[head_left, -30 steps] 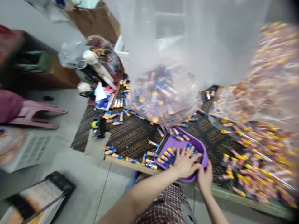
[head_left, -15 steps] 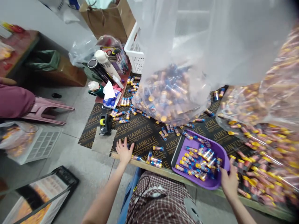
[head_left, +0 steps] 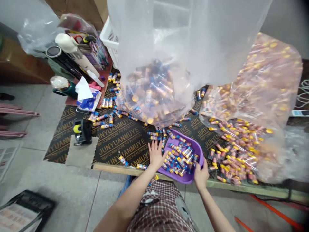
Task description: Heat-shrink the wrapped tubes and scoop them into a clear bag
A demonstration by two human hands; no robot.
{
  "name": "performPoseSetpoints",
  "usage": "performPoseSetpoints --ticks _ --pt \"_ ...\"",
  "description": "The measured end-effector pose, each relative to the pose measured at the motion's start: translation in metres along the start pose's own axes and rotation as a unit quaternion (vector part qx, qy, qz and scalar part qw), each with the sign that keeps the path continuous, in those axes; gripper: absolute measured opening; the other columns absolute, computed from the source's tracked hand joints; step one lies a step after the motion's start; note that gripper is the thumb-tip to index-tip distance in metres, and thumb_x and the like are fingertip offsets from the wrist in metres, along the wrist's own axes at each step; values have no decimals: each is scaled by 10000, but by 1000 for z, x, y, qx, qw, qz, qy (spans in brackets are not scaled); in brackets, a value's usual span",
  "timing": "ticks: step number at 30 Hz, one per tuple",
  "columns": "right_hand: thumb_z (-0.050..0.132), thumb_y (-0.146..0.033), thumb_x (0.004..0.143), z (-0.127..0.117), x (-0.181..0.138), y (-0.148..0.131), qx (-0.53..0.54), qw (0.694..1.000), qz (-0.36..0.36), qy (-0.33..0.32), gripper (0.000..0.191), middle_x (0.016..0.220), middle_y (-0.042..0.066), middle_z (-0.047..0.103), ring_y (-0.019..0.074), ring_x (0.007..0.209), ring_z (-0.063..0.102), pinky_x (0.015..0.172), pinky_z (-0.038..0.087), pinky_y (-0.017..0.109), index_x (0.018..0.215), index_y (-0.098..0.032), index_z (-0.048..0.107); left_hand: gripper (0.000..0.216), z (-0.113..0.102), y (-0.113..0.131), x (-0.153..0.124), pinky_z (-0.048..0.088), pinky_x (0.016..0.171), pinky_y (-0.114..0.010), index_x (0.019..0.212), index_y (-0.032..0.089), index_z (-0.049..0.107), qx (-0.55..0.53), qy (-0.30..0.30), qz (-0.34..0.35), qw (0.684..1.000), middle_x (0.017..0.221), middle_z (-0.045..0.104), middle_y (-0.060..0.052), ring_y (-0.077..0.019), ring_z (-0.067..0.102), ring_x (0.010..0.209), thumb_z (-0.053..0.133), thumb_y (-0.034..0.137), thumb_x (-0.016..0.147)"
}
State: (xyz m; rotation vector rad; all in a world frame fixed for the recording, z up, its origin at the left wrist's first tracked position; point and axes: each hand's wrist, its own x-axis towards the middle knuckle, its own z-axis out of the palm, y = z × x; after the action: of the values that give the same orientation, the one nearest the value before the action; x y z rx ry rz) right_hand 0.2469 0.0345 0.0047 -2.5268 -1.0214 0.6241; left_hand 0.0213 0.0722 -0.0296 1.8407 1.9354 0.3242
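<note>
A purple dustpan-shaped tray (head_left: 198, 147) lies at the table's front edge, holding many small clear tubes with blue labels and yellow caps (head_left: 187, 152). My right hand (head_left: 201, 174) grips its right rim, thumb on the inside. At the tray's left, flat end is my left hand (head_left: 156, 157), fingers spread and pointing away from me, beside several tubes. A loose tube (head_left: 123, 160) rests left of that hand, and another tube (head_left: 142, 166) lies along the wooden edge. One more tube (head_left: 154, 179) is below the edge, over my lap.
A large clear bag of blue-labelled tubes (head_left: 149, 93) stands behind the tray. Pink tubes with yellow caps (head_left: 238, 151) spill from another bag (head_left: 265, 77) at right. A tape dispenser (head_left: 82, 131), bottles (head_left: 65, 62) and a white basket (head_left: 109, 37) are at left.
My left hand has swept right along the table edge to the tray, and tubes near the edge have shifted. My right hand keeps its hold on the tray. The view has turned right.
</note>
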Motion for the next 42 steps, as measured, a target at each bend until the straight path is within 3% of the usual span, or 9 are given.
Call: performPoseSetpoints --ticks 6,10,14,17,20,25,28,35,42 --pt "394 -461 779 -3 -2 -5 16 999 7 -40 632 1248 113 540 287 1112 508 920 364 367 1346 -182 377 521 -18 5 16 209 1084 -523 1334 251 386 -57 -82 84 991 1409 386 -78 -249 312 1303 374 497 874" --pt "405 -507 765 -10 -3 -6 28 997 8 -72 692 1255 134 528 299 1110 508 921 361 376 1360 -157 347 370 -65 -37 7 272 1071 -445 1144 224 572 -68 -53 71 994 1264 545 -63 -194 453 1193 343 394 908" --pt "431 -574 717 -14 0 -4 41 995 16 -86 788 1294 157 488 338 1132 484 929 349 413 1368 -139 337 465 -105 -109 -21 262 1049 -525 1246 177 497 30 136 -174 975 1376 409 -143 -275 347 1284 389 438 876" --pt "401 -603 729 -11 3 -2 30 994 25 -100 805 1313 152 471 336 1144 482 927 354 415 1388 -154 297 586 -93 -139 -39 290 969 -632 1345 177 375 46 153 -351 923 1435 290 -208 -364 250 1325 361 512 864" --pt "371 -595 756 -8 3 -3 10 994 42 -99 787 1299 164 484 342 1124 503 911 366 429 1400 -155 265 577 -51 -118 -42 252 980 -655 1350 160 363 -1 140 -356 924 1451 243 -226 -375 152 1357 316 494 883" --pt "358 -561 776 -3 0 -8 -14 996 46 -71 746 1248 177 524 348 1089 530 891 379 438 1396 -156 271 580 0 -38 -33 206 1078 -536 1409 158 232 -122 44 -145 981 1496 106 -200 -280 37 1385 300 437 905" --pt "349 -558 781 -2 0 -9 -20 997 44 -63 743 1246 184 521 366 1103 517 892 376 448 1394 -145 276 621 1 -18 -19 194 1100 -490 1422 185 196 -152 4 -27 988 1509 67 -172 -256 28 1390 371 442 885" --pt "382 -574 770 -7 -4 -16 -4 995 67 -80 744 1275 157 507 367 1122 505 910 375 462 1394 -183 278 534 -19 -11 50 211 1088 -510 1309 163 420 -150 58 -52 986 1477 183 -170 -308 188 1360 457 433 850" --pt "399 -586 742 -3 4 -11 -20 991 36 -128 781 1328 224 431 409 1178 444 919 374 544 1360 -122 288 502 0 51 22 277 1040 -513 1167 191 550 -134 -21 91 987 1272 504 -129 -278 396 1234 453 538 817"
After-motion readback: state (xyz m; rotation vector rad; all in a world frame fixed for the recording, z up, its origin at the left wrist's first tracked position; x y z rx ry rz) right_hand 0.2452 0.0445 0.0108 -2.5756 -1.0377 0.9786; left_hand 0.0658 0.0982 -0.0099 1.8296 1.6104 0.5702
